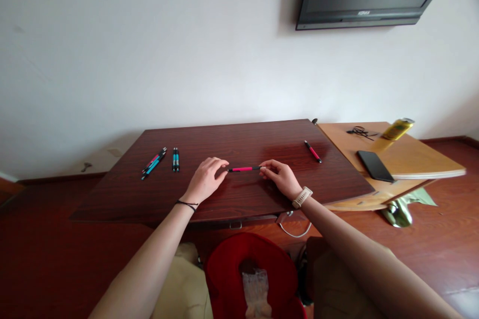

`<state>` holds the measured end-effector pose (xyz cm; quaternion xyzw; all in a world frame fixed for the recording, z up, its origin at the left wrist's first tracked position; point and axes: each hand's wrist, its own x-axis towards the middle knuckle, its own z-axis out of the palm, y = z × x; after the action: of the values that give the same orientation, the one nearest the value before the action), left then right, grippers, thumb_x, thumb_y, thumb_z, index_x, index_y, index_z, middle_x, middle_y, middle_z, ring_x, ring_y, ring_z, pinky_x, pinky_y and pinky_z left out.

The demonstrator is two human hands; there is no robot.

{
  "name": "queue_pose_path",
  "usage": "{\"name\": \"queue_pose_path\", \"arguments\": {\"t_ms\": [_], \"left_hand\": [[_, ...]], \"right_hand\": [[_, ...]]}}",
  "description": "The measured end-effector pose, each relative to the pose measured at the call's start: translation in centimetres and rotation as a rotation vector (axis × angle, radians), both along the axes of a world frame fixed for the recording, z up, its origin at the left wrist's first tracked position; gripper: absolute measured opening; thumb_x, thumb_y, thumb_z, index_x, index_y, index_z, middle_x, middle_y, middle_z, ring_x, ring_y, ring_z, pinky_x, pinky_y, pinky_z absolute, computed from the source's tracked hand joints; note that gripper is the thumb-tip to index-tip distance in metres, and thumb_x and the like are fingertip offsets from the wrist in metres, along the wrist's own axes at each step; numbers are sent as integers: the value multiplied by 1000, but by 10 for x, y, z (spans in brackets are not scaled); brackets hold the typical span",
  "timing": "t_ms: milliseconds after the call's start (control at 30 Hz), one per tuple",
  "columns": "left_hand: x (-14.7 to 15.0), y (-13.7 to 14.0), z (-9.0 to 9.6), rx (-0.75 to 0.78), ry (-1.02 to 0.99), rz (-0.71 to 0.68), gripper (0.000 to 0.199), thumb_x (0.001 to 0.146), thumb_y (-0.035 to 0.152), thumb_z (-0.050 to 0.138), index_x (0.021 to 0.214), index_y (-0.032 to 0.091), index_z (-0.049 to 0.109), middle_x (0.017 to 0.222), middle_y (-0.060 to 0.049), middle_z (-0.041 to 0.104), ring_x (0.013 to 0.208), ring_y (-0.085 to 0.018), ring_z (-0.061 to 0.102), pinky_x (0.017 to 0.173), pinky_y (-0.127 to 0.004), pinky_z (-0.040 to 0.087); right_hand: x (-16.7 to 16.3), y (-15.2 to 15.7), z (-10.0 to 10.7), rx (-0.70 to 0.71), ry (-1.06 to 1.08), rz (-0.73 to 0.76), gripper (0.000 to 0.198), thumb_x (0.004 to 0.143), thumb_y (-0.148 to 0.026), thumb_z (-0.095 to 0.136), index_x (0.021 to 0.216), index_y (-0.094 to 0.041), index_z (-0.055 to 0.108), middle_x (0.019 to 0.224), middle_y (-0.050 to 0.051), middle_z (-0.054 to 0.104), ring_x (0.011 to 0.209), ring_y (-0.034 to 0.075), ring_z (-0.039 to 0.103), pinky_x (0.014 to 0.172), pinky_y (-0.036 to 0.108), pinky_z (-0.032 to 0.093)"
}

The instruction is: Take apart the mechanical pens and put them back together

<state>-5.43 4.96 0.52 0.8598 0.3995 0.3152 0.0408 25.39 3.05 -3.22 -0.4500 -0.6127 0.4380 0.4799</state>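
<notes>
A pink and black pen [242, 169] lies level, left to right, between my two hands above the dark wooden table. The thumb and forefinger of my left hand [205, 177] are curved together at its left tip. At its other end, my right hand [280, 175] pinches the pen, and the fingertips cover that end. Left of my hands, two blue and black pens [175, 159] lie side by side. Farther left is a small group of pink and blue pens [153, 163] at a slant. Another pink pen [313, 151] lies alone to the right.
The dark table [232, 139] stands against a white wall. Adjoining it on the right, a lighter wooden table [422, 152] bears a black phone [374, 165], a yellow can [398, 129] and a black cable [361, 132]. A red stool [220, 264] is below me.
</notes>
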Motion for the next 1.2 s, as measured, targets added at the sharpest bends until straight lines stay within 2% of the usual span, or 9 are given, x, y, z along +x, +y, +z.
{"name": "queue_pose_path", "arguments": {"t_ms": [167, 500, 567, 767, 1000, 1100, 1200], "left_hand": [[8, -4, 1, -1, 4, -69, 9, 104, 23, 62, 110, 24, 69, 106, -5, 73, 102, -24, 66, 95, -41, 53], [11, -7, 0, -30, -86, -87, 14, 106, 33, 63, 112, 25, 73, 104, -5, 75, 98, -23, 69, 94, -39, 54], [11, -7, -1, -65, -112, -90, 16, 105, 35, 64, 111, 26, 75, 102, -5, 76, 95, -22, 70, 92, -37, 54], [11, -8, 0, -238, -182, -34, 23, 104, 42, 64, 105, 25, 80, 95, -2, 78, 77, -17, 68, 71, -30, 49], [13, -10, 5, -433, -280, -7, 29, 100, 49, 67, 98, 24, 80, 83, -1, 79, 73, -19, 70, 68, -29, 48], [13, -9, 7, -480, -334, 3, 42, 103, 52, 59, 79, 21, 76, 75, -2, 76, 73, -20, 71, 72, -30, 50], [13, -8, 8, -473, -359, 48, 58, 105, 52, 53, 57, 20, 60, 66, -2, 70, 68, -18, 68, 74, -30, 50]], "right_hand": [[0, 0, 1, -4, 10, 2, 39, 93, -56, 73, 109, -21, 73, 93, 7, 79, 80, 21, 74, 74, 32, 58], [-1, -1, 5, -4, -18, -4, 38, 92, -56, 74, 106, -21, 73, 89, 6, 79, 77, 21, 73, 73, 32, 59], [-1, -1, 5, 1, -18, 3, 39, 92, -57, 74, 106, -21, 73, 89, 6, 79, 77, 21, 73, 73, 32, 59], [-1, -2, 6, 3, -1, 20, 42, 91, -61, 75, 104, -20, 73, 89, 6, 78, 78, 21, 73, 74, 33, 59], [-2, -4, 8, 32, -15, 18, 41, 92, -61, 73, 105, -21, 73, 90, 6, 78, 80, 22, 73, 74, 34, 60], [-2, -6, 9, 59, -33, 30, 39, 93, -59, 73, 106, -22, 73, 93, 6, 78, 81, 22, 74, 75, 33, 60], [-3, -7, 9, 68, -39, 49, 35, 94, -55, 74, 106, -23, 73, 95, 5, 79, 83, 22, 74, 77, 33, 59]]}}
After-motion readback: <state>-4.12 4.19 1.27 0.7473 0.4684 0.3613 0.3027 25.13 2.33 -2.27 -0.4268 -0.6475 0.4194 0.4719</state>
